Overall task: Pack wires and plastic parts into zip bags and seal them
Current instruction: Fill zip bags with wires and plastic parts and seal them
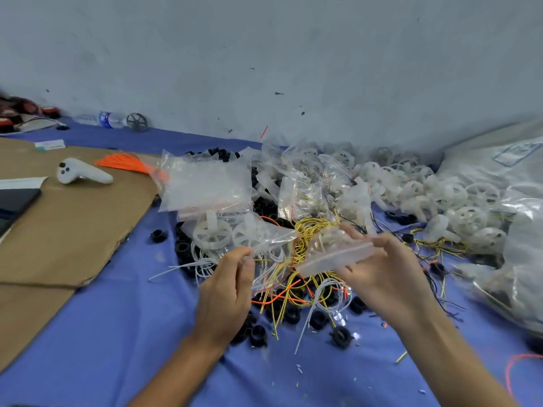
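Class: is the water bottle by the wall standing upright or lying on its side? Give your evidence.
Lying on its side. The water bottle runs lengthwise flat along the blue cloth, not rising from it.

text: none you can read | water bottle (108, 118): blue label, too blurred | large bag (499, 160): blue printed mark, illegible | card (50, 144): print too small

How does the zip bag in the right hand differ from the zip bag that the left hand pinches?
The small zip bag in the right hand is held up off the pile; the large zip bag pinched by the left hand lies on the wires. The large zip bag shows white spoked wheels inside; the small zip bag's contents are blurred. Both are clear plastic.
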The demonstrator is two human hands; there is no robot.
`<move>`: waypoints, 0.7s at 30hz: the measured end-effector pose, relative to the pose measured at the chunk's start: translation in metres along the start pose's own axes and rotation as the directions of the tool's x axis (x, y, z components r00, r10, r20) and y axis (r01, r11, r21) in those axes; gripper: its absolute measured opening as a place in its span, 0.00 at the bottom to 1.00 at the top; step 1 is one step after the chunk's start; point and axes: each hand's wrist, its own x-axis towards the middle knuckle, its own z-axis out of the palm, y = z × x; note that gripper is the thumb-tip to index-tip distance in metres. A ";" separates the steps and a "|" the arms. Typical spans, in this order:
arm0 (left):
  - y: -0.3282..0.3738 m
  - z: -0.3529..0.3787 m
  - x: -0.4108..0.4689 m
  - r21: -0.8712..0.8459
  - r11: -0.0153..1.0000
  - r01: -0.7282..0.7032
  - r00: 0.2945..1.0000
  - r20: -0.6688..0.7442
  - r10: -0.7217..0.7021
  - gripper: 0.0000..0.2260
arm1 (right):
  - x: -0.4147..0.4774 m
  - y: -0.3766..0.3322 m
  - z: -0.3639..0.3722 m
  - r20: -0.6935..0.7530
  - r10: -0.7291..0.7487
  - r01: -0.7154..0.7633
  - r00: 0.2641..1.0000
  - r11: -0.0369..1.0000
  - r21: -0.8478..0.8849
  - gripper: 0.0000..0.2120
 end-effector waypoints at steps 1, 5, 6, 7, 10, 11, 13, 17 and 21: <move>0.000 0.000 0.000 0.002 1.000 -0.004 1.000 0.002 0.004 0.13 | -0.011 0.020 -0.006 -0.002 0.061 -0.061 0.998 0.997 0.051 0.27; 0.000 0.002 0.000 0.005 1.000 -0.014 1.000 0.020 0.014 0.13 | -0.020 0.078 -0.007 0.020 0.138 -0.139 0.990 0.982 0.127 0.29; 0.000 0.002 0.000 -0.002 1.000 -0.011 1.000 0.021 0.011 0.12 | -0.015 0.087 -0.002 0.029 0.143 -0.146 0.989 0.983 0.115 0.28; -0.001 0.001 0.000 -0.014 1.000 -0.023 0.999 0.027 0.023 0.12 | -0.006 0.094 0.004 0.023 0.140 -0.142 0.990 0.984 0.105 0.28; -0.004 0.001 -0.002 0.001 0.990 -0.142 0.990 0.019 0.142 0.13 | 0.028 0.104 0.026 -0.002 0.083 -0.082 0.997 0.994 0.072 0.21; -0.003 0.001 -0.001 0.005 0.993 -0.120 0.993 -0.006 0.120 0.12 | 0.039 0.107 0.035 0.019 0.073 -0.074 0.997 0.997 0.036 0.17; 0.000 0.002 0.001 0.000 0.999 -0.054 0.997 -0.059 0.053 0.11 | 0.058 0.112 0.051 0.019 0.084 -0.081 0.996 0.992 -0.098 0.14; -0.002 0.002 -0.001 0.057 0.996 -0.066 0.997 -0.036 0.068 0.10 | 0.091 0.120 0.066 -0.109 0.102 -0.127 0.989 0.956 -0.264 0.14; -0.002 0.000 -0.001 0.026 0.997 -0.067 0.996 -0.059 0.068 0.10 | 0.109 0.126 0.069 -0.321 0.143 -0.262 0.936 0.893 -0.366 0.15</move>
